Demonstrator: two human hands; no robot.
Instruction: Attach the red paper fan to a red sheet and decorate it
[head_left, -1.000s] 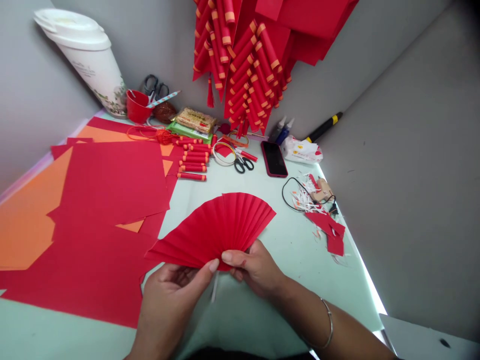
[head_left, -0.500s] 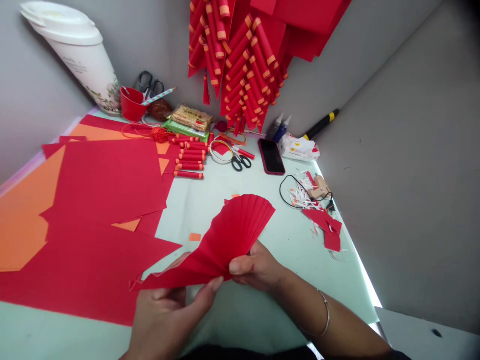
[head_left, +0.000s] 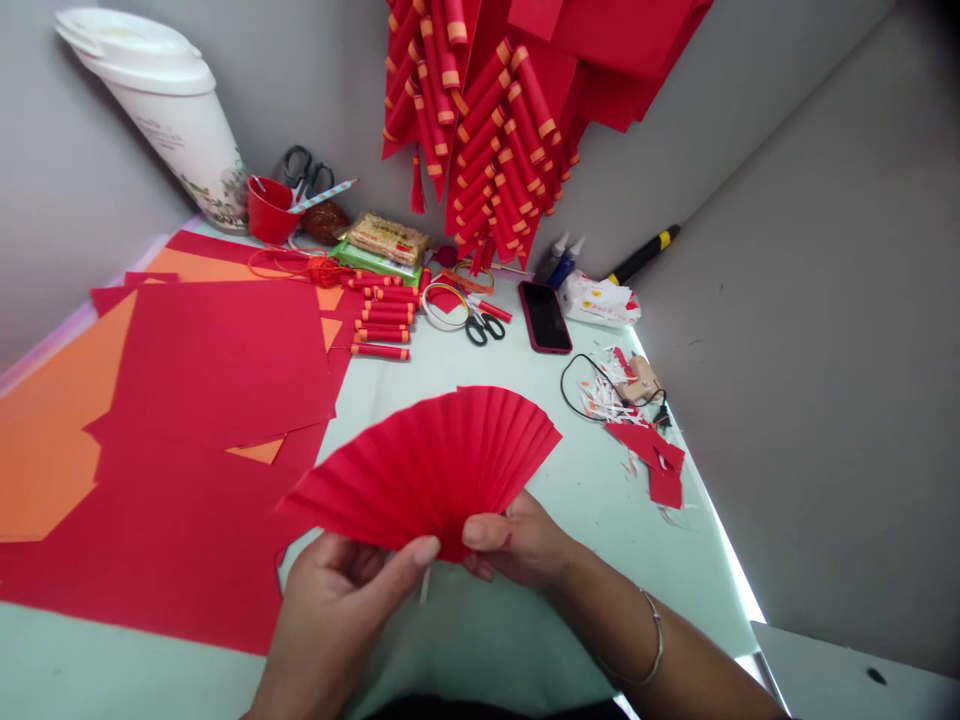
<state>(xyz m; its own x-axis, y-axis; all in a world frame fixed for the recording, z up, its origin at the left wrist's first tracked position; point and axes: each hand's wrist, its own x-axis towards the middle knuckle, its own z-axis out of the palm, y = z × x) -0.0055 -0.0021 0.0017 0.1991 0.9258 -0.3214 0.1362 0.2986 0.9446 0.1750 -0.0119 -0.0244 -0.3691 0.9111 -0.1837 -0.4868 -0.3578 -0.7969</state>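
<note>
Left hand [head_left: 322, 610] nearest, thumb on the lower edge, fingers beneath; right hand [head_left: 525, 545] pinching beside the gathered base. Pleated red fan [head_left: 420, 460] spread between them, above the pale tabletop [head_left: 555, 630]. Likely very light, springy across folds, easily creased; best grip probably the layered base, outer rim left unpressed. Beyond: red sheet [head_left: 225, 360] to the left, small scissors [head_left: 480, 330], phone [head_left: 546, 318], then orange-banded rolls [head_left: 484, 105] hanging at the wall
</note>
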